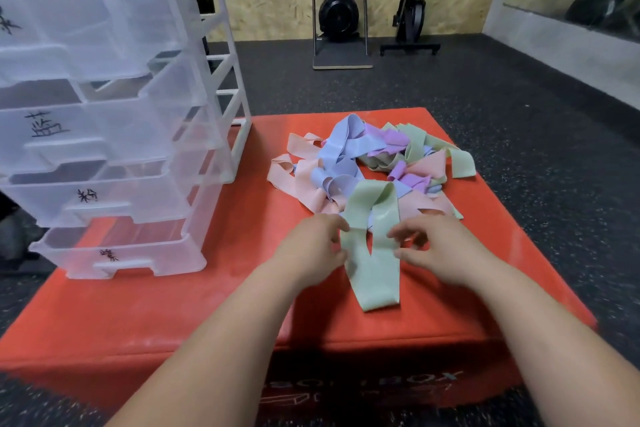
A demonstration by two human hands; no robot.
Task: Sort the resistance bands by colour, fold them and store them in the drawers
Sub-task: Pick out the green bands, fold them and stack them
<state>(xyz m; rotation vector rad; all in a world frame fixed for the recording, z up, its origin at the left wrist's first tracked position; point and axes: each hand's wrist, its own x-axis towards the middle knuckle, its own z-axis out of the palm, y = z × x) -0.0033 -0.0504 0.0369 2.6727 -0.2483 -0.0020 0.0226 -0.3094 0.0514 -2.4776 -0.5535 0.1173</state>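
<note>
One flat, glossy green band

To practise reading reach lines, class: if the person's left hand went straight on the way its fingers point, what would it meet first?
The green resistance band: the left hand seems to pinch its left strand. Past that lies the mixed pile of bands, though depth is unclear.

A pale green band lies looped and twisted flat in front of the pile, the left hand and right hand pinching its edges; behind, pink, blue, purple and green bands sit tangled; the clear drawer unit stands left, hand-labelled drawers pulled out
</note>
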